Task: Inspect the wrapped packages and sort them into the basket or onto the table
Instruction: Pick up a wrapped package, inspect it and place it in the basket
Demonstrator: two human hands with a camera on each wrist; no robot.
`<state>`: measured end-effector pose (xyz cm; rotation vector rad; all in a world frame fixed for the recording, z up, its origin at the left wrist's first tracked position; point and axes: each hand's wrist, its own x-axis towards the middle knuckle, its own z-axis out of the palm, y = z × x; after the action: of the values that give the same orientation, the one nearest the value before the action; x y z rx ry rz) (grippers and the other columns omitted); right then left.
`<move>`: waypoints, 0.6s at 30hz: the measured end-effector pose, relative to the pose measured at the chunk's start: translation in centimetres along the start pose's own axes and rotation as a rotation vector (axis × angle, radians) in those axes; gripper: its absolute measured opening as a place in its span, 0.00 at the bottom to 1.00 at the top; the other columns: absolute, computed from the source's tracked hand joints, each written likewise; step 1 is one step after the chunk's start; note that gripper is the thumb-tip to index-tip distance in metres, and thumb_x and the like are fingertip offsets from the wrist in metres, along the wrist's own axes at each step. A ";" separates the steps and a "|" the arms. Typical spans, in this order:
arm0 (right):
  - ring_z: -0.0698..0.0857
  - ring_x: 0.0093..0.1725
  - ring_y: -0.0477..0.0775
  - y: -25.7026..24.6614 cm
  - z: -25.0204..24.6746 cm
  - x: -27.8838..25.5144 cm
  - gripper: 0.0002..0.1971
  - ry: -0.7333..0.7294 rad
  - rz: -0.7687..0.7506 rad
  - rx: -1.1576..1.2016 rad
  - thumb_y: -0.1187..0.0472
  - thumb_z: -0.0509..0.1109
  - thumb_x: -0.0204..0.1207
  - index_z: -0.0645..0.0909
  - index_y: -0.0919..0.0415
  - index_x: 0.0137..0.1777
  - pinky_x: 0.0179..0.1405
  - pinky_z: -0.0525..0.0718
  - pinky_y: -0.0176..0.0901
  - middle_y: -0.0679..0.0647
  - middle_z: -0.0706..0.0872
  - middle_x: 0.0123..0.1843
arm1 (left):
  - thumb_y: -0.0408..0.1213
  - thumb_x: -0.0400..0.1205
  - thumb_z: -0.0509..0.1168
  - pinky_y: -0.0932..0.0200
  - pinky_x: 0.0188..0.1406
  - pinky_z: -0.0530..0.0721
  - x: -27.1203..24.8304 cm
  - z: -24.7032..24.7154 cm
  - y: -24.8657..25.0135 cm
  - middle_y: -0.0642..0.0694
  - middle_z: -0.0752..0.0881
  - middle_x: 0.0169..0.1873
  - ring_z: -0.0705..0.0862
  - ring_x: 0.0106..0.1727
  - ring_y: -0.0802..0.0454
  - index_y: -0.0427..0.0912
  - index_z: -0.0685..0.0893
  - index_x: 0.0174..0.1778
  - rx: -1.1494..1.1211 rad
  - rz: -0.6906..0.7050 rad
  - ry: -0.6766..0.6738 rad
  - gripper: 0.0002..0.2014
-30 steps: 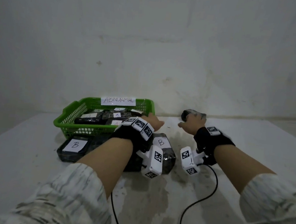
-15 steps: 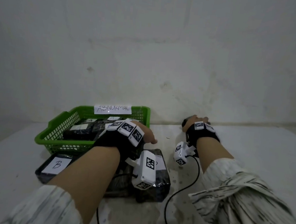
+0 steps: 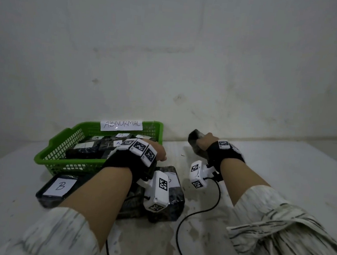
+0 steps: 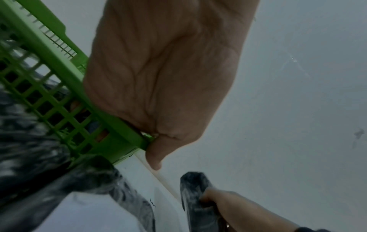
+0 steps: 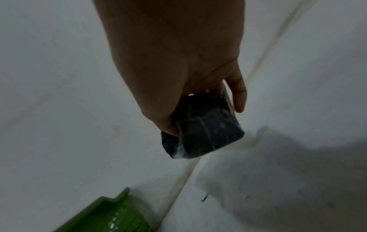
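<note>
A green mesh basket (image 3: 62, 150) labelled ABNORMAL holds several dark wrapped packages marked A. My left hand (image 3: 157, 151) is at its right rim. In the left wrist view the left hand (image 4: 158, 78) has fingers curled over the basket rim (image 4: 111, 119) and the thumb outside. My right hand (image 3: 204, 143) grips a dark wrapped package (image 3: 194, 139) above the table, right of the basket and near the wall. The right wrist view shows the fingers (image 5: 238, 94) and thumb around that package (image 5: 204, 133). On the table in front of the basket lie a package marked B (image 3: 59, 186) and another package (image 3: 174, 191).
The white table (image 3: 282, 179) meets a pale wall just behind the basket. Black cables (image 3: 196, 212) run from both wrist cameras back across the table toward me. The basket's corner (image 5: 111, 215) shows at the lower left of the right wrist view.
My left hand has settled on the basket's right rim. My right hand still holds the package near the wall, slightly higher. The head view has shifted.
</note>
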<state>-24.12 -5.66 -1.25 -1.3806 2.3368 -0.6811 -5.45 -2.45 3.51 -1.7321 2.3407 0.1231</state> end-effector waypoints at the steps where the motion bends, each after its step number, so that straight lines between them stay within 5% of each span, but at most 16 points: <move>1: 0.81 0.63 0.70 -0.1 -0.1 -0.2 0.25 -0.009 0.003 0.101 0.48 0.62 0.80 0.73 0.67 0.68 0.62 0.80 0.53 0.68 0.80 0.65 | 0.43 0.89 0.50 0.55 0.75 0.61 0.3 0.1 -0.2 0.37 0.66 0.79 0.65 0.79 0.43 0.32 0.62 0.79 -0.040 -0.008 -0.013 0.25; 2: 0.80 0.63 0.69 -0.4 -0.3 -1.1 0.26 -0.023 -0.022 0.206 0.50 0.62 0.81 0.71 0.70 0.70 0.59 0.80 0.50 0.70 0.79 0.65 | 0.44 0.89 0.49 0.55 0.75 0.61 0.1 0.2 -0.2 0.37 0.65 0.79 0.64 0.80 0.43 0.32 0.62 0.80 -0.103 -0.001 0.003 0.25; 5: 0.78 0.41 0.57 -1.2 -1.3 -4.0 0.13 -0.066 -0.140 0.461 0.56 0.58 0.84 0.72 0.68 0.56 0.32 0.70 0.41 0.64 0.77 0.51 | 0.48 0.88 0.53 0.53 0.74 0.64 0.1 1.0 -0.6 0.38 0.67 0.79 0.67 0.78 0.42 0.34 0.64 0.79 -0.284 0.034 -0.029 0.28; 9: 0.79 0.37 0.52 -1.5 -1.7 -7.8 0.09 -0.162 -0.215 0.816 0.56 0.57 0.85 0.75 0.60 0.53 0.34 0.74 0.41 0.57 0.80 0.41 | 0.52 0.86 0.55 0.46 0.75 0.69 0.9 2.1 -2.0 0.37 0.69 0.77 0.71 0.75 0.38 0.40 0.64 0.79 -0.801 0.069 0.091 0.29; 13: 0.86 0.46 0.59 -1.7 -1.6 -11.0 0.12 -0.354 -0.260 1.048 0.60 0.55 0.84 0.80 0.62 0.54 0.40 0.86 0.47 0.62 0.86 0.50 | 0.54 0.86 0.50 0.37 0.76 0.66 -1.0 2.1 -2.4 0.36 0.70 0.76 0.68 0.77 0.37 0.45 0.61 0.81 -1.304 0.268 0.188 0.28; 16: 0.86 0.51 0.62 -2.5 -0.8 -13.2 0.15 -0.393 -0.283 1.047 0.58 0.56 0.84 0.78 0.61 0.64 0.41 0.87 0.50 0.63 0.85 0.56 | 0.44 0.87 0.54 0.47 0.57 0.85 -3.1 1.8 -2.9 0.44 0.83 0.58 0.83 0.57 0.46 0.45 0.69 0.75 -1.559 0.417 0.194 0.19; 18: 0.85 0.55 0.62 -3.2 -0.1 -14.2 0.15 -0.403 -0.286 1.050 0.56 0.55 0.84 0.79 0.58 0.62 0.43 0.87 0.52 0.62 0.84 0.59 | 0.39 0.88 0.55 0.58 0.38 0.88 -4.0 1.8 -3.8 0.47 0.84 0.50 0.84 0.47 0.52 0.45 0.73 0.72 -1.622 0.460 0.216 0.16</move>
<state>-15.26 5.61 1.30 -1.1536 1.1345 -1.2999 -0.47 0.52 2.96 -1.4013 2.8102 2.5377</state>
